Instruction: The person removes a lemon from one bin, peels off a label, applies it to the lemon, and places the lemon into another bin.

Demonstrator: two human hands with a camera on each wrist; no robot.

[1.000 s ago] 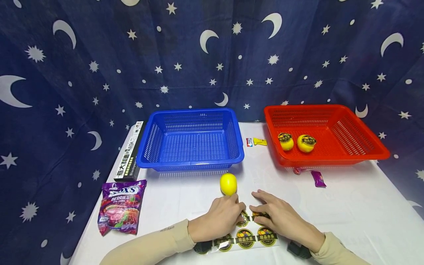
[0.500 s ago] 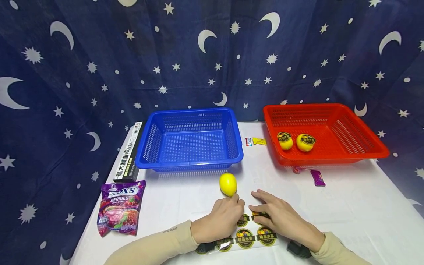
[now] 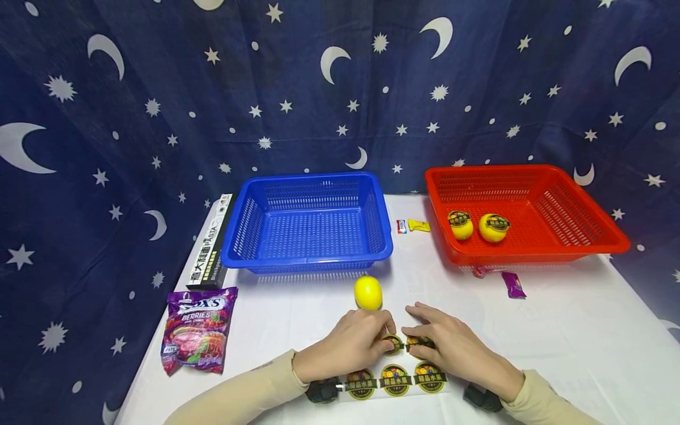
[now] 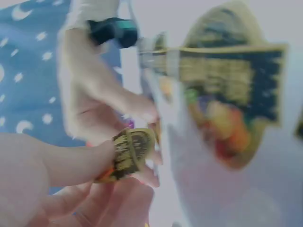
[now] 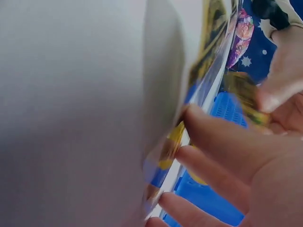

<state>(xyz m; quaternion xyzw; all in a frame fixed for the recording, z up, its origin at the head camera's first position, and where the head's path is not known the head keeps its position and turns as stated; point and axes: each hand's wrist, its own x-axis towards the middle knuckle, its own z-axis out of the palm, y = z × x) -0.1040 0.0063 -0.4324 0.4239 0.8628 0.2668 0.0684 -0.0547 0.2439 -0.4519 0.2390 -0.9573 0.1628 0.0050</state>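
Observation:
A round black-and-gold fruit sticker [image 4: 125,153] is pinched between the thumb and fingers of my left hand [image 3: 350,342], lifted from the sheet in the left wrist view. Below it lies a clear sticker sheet [image 3: 378,395] with several matching stickers [image 3: 395,379]. My right hand [image 3: 454,345] rests on the right side of the sheet, fingers spread; in the right wrist view its thumb and fingertips [image 5: 191,113] touch the sheet's edge. Just beyond my left hand stands a yellow lemon [image 3: 368,292].
A blue basket [image 3: 307,262] stands behind the lemon. The red basket [image 3: 536,258] at right holds two stickered lemons [image 3: 493,229]. At left lie a purple candy bag [image 3: 199,330] and a pasta box [image 3: 211,245]. Small wrapped candies [image 3: 513,285] lie near the red basket.
My left hand has turned and shifted slightly, and the sticker in its fingers now shows, raised off the sheet. My right hand has stayed in place on the sheet.

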